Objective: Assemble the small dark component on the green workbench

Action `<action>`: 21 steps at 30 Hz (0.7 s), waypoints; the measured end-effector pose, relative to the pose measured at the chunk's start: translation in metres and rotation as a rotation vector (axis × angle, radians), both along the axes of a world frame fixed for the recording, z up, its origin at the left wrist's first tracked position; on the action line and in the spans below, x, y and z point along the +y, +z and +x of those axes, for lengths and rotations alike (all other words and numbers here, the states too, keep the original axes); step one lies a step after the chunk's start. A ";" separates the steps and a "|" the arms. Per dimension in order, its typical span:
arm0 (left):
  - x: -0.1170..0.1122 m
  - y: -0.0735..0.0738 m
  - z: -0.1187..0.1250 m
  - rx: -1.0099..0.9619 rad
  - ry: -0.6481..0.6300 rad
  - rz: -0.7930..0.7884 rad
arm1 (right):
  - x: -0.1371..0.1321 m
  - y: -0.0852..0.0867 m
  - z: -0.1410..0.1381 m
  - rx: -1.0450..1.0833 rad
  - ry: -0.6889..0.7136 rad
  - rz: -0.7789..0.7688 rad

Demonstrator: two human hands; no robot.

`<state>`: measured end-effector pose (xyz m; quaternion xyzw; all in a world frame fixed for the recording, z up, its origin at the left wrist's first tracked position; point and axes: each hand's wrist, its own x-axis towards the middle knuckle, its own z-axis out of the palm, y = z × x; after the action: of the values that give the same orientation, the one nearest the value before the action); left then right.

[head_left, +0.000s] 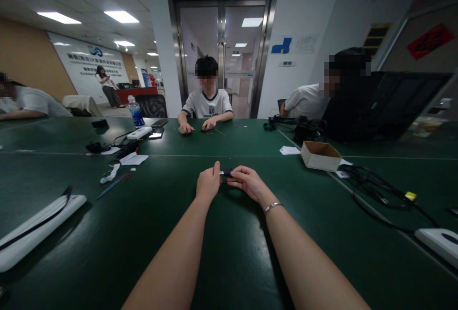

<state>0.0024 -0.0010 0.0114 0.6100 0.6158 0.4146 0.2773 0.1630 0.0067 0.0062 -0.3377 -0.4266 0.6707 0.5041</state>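
Above the middle of the green table (236, 253), a small dark stick-like object with a silvery section (225, 173) lies level between my two hands. Its exact kind is too small to make out. My left hand (208, 184) is closed round its left end, thumb pointing up. From the other side, my right hand (250, 183) pinches the black end between thumb and fingers. My palms hide part of the object. A metal bracelet (274, 206) is on my right wrist.
Across the table a person (207, 102) sits with both hands on it. To the right are an open cardboard box (321, 156) and black cables (379, 188). A long white case (39, 229), a blue tool (112, 186) and a bottle (136, 112) stand or lie left.
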 end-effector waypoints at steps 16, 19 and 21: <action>0.010 -0.010 0.000 -0.290 -0.087 0.127 | 0.002 -0.002 -0.001 0.018 -0.037 -0.018; 0.013 -0.009 0.003 -0.564 -0.141 0.069 | 0.001 -0.001 -0.001 0.071 -0.070 -0.016; 0.013 -0.007 0.005 -0.699 -0.157 0.022 | 0.000 -0.001 -0.001 0.071 -0.059 0.003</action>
<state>0.0071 0.0115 0.0041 0.4798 0.4305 0.5821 0.4956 0.1621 0.0067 0.0053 -0.3253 -0.3993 0.6665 0.5389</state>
